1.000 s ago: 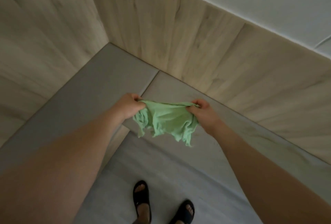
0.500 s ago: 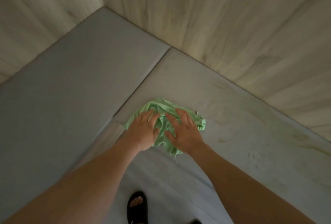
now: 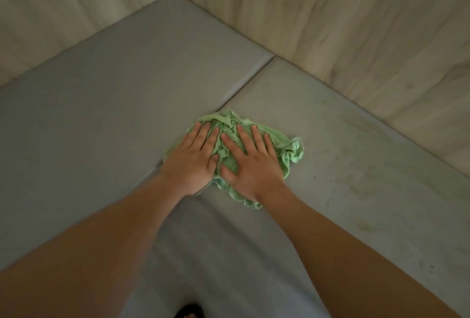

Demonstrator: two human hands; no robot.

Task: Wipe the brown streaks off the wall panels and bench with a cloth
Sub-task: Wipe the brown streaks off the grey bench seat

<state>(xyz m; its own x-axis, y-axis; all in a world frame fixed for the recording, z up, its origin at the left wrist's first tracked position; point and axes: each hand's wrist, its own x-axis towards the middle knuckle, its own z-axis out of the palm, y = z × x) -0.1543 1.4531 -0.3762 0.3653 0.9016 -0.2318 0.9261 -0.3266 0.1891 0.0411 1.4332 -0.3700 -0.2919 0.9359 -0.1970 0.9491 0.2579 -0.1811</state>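
A crumpled green cloth (image 3: 287,149) is being pressed to the grey padded surface (image 3: 356,165) by the flat, wide left grip (image 3: 193,162) and right grip (image 3: 251,165), likely for scrubbing.

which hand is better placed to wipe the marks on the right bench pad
Right, probably: the right hand presses the green cloth on the side nearer the marks; the left hand sits by the seam.
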